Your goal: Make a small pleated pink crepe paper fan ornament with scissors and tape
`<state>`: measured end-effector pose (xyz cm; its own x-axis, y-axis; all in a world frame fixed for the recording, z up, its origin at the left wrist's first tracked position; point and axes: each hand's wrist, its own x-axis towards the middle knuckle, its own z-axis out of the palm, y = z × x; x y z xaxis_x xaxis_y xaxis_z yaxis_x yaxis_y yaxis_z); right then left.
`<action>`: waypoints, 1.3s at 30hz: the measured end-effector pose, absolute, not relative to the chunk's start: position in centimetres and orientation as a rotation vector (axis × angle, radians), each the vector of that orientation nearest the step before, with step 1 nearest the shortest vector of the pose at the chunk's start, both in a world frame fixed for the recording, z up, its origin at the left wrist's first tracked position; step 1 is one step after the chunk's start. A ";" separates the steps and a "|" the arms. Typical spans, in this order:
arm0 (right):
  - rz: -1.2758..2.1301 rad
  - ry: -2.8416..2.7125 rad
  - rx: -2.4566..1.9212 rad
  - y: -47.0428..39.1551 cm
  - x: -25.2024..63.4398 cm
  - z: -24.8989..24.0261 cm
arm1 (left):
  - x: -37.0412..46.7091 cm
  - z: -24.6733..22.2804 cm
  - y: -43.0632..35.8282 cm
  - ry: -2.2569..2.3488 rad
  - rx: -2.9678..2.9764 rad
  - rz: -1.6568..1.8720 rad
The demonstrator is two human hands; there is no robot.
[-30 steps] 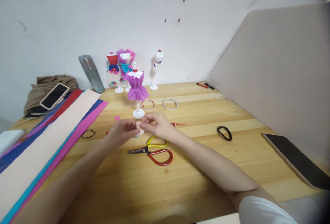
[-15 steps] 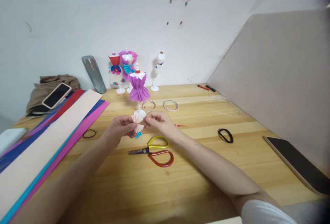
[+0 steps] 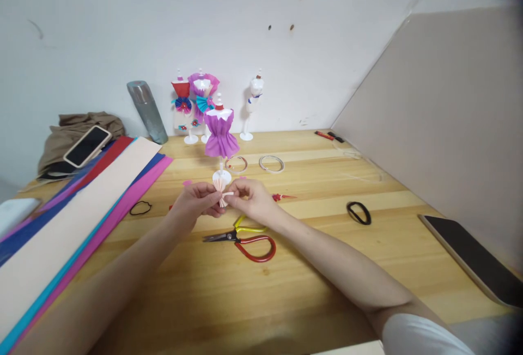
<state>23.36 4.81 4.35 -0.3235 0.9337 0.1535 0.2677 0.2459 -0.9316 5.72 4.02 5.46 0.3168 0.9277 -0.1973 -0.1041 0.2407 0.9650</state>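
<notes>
My left hand (image 3: 203, 200) is closed on a small pleated paper bow (image 3: 219, 185) in pale pink, its folds fanning up and down from the pinched middle. At the bow's right side my right hand (image 3: 250, 198) pinches a narrow pale strip (image 3: 229, 194) that crosses the bow's centre. Just behind the hands a mini dress form (image 3: 221, 134) wears a gathered purple paper dress. Below them on the wood lie scissors (image 3: 241, 240) with one yellow and one red handle, the yellow loop partly behind my right hand.
More dressed forms (image 3: 190, 104) and a bare white form (image 3: 255, 99) stand by the wall, near a leaning-looking bottle (image 3: 147, 112). Coloured paper sheets (image 3: 81, 224) cover the left, under a phone (image 3: 87, 146). Tape rings (image 3: 272, 164), a black band (image 3: 358, 213) and a dark tablet (image 3: 469, 257) lie about.
My right hand has brought a pale strip against the bow's middle. The bow is now pinched narrower and turned more upright. The blue piece beneath it no longer shows.
</notes>
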 end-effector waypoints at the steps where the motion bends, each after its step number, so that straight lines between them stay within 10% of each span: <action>1: 1.103 -1.755 -1.105 4.8 23.4 4.5 | 5.7 5.5 4.0 0.975 1.082 0.880; 30: 1.542 -1.578 -0.900 4.8 23.6 4.7 | 4.5 7.0 4.6 0.906 1.270 0.654; 39: 0.506 -2.081 -0.693 4.8 24.8 5.8 | 4.4 6.9 4.6 1.038 1.468 0.657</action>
